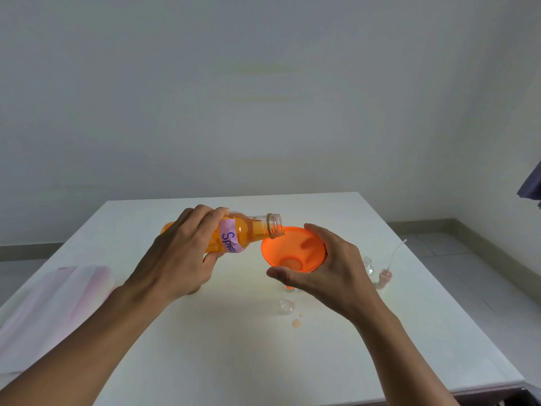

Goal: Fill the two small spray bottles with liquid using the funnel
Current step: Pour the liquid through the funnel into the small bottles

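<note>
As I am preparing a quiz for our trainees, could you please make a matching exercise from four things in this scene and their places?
1 big bottle
2 funnel
3 spray cap
4 pink sheet

a held by the right hand
b standing at far right
c tilted in the left hand
d lying at far left

Pairs: 1-c, 2-a, 3-b, 4-d

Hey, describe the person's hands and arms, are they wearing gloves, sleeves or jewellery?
Nothing worn shows. The left hand and right hand are bare: no gloves, rings or markings visible. The left forearm and right forearm are bare to the picture's edge, with no sleeve, watch or bracelet in view.
</note>
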{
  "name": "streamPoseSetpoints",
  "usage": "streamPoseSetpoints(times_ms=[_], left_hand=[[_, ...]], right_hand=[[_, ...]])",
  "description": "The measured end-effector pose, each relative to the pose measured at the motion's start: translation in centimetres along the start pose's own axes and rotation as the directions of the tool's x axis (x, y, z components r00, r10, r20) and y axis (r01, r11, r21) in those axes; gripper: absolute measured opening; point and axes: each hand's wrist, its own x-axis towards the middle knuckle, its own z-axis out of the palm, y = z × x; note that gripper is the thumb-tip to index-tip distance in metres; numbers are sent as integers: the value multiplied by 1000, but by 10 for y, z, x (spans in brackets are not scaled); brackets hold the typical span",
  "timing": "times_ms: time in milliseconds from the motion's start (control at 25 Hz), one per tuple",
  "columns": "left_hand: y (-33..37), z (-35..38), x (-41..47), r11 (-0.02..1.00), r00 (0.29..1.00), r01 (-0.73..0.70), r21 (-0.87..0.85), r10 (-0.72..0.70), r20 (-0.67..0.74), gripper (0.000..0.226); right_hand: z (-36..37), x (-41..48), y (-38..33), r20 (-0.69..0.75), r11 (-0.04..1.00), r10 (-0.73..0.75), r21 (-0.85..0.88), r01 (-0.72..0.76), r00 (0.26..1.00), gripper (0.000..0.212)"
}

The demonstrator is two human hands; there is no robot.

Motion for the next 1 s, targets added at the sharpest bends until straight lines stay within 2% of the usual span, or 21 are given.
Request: streamPoseSetpoints(times_ms=[120,480,1000], left_hand=[[-1,-1,2,1000,1000,-4,11,4,-2,74],[-2,-1,3,999,1000,-6,33,6,2,74],[-1,-5,4,1000,1000,-8,28,8,-6,72]], right_hand=[[-1,-1,-1,-5,1000,-4,4,4,1000,125],[-2,0,-3,-21,1000,-21,10,21,1000,111],[0,1,-1,-11,1000,-16,-5,16,1000,114]])
